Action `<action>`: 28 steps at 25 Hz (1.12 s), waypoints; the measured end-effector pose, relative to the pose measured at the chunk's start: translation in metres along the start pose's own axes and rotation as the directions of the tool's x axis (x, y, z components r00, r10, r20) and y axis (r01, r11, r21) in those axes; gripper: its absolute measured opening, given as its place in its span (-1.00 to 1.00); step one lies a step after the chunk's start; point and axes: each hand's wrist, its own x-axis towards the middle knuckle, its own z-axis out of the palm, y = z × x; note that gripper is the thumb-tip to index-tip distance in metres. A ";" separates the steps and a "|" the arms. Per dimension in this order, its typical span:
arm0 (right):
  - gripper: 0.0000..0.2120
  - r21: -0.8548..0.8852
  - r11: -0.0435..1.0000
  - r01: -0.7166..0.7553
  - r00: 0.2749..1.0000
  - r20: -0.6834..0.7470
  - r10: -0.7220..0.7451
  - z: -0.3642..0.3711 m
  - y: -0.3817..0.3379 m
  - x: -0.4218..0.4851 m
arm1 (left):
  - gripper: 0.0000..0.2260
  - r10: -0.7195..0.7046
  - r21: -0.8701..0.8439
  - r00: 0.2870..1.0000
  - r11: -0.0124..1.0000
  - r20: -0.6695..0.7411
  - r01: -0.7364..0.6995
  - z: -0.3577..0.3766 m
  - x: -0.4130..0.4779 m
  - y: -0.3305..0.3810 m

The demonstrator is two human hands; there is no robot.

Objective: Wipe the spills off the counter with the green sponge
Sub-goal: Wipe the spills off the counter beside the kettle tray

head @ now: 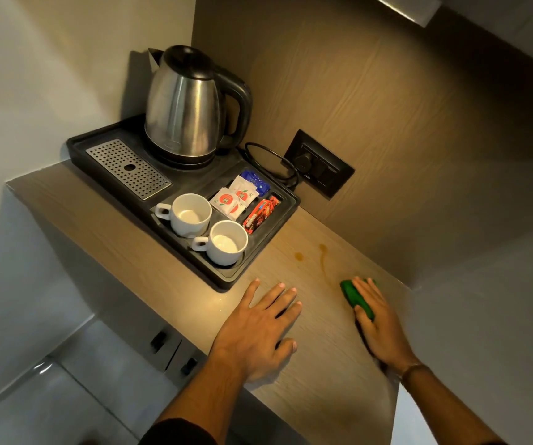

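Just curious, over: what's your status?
Right hand on green sponge. Left hand flat on counter. Spills unwiped, path clear.

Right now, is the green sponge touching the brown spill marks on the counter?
Apart. The head view shows bare counter between the green sponge, under the right hand, and the brown spill marks.
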 end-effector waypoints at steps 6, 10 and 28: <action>-0.50 -0.006 0.997 -0.078 0.995 -0.059 0.078 0.030 -0.064 0.105 | -0.38 -0.010 -0.015 1.000 1.000 0.013 0.010 -0.001 0.000 0.000; -0.48 -0.052 0.987 0.150 0.985 0.090 -0.145 0.032 -0.035 0.017 | -0.38 -0.007 -0.005 1.000 1.000 0.016 0.007 -0.001 -0.001 0.001; -0.51 -0.081 0.996 0.041 0.997 0.061 -0.036 0.015 -0.043 0.106 | -0.38 -0.004 -0.008 1.000 1.000 0.017 0.004 -0.002 0.001 0.000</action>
